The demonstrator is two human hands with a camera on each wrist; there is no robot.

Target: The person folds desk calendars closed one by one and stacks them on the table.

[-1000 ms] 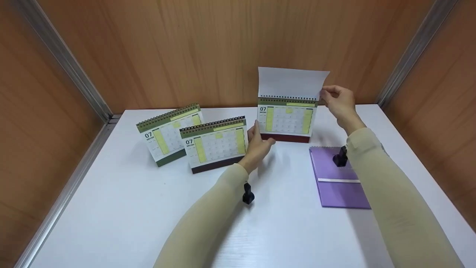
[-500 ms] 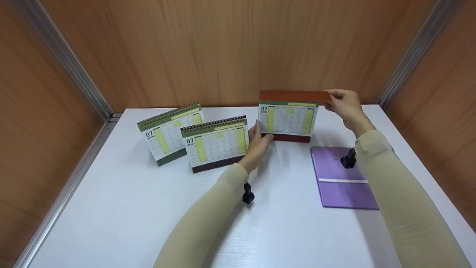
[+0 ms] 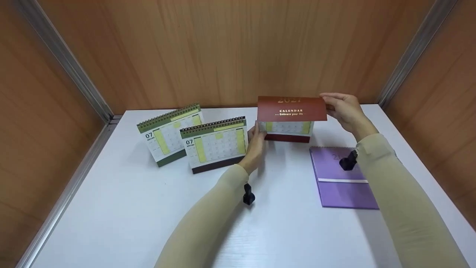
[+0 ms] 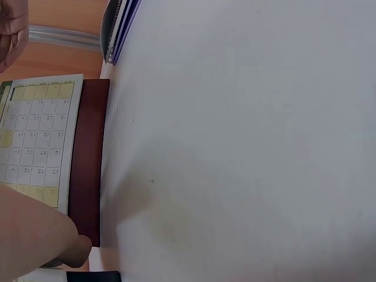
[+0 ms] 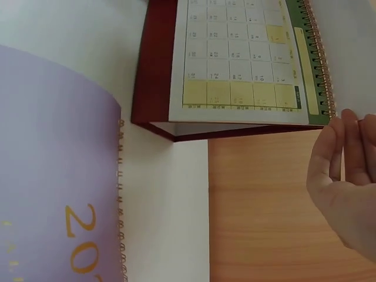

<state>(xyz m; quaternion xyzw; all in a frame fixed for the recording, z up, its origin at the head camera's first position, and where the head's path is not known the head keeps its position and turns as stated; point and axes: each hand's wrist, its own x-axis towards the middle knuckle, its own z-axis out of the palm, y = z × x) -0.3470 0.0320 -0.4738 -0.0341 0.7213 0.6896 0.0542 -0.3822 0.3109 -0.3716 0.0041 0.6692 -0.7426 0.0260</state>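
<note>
A red desk calendar (image 3: 286, 138) stands at the back of the table, a July page (image 5: 235, 53) showing on its front. Its red cover (image 3: 292, 108), lettered in gold, slants forward over the upper part of that page. My right hand (image 3: 346, 111) pinches the cover's right edge between thumb and fingers. At the calendar's lower left corner, my left hand (image 3: 254, 150) grips the side, with the thumb near the dark red base (image 4: 88, 158) in the left wrist view. The right wrist view has the right hand (image 5: 346, 170) beside the spiral binding.
Two more desk calendars, one with a dark brown base (image 3: 217, 165) and one with a green base (image 3: 171, 158), stand to the left. A purple spiral calendar (image 3: 344, 195) lies flat at the right, partly under the right sleeve. Wooden panels (image 3: 223, 48) enclose the white table (image 3: 130, 223).
The right hand has brought the red cover from raised above the binding, white side showing, forward and down over the page. The left hand stays at the calendar's side, its thumb drawn closer in.
</note>
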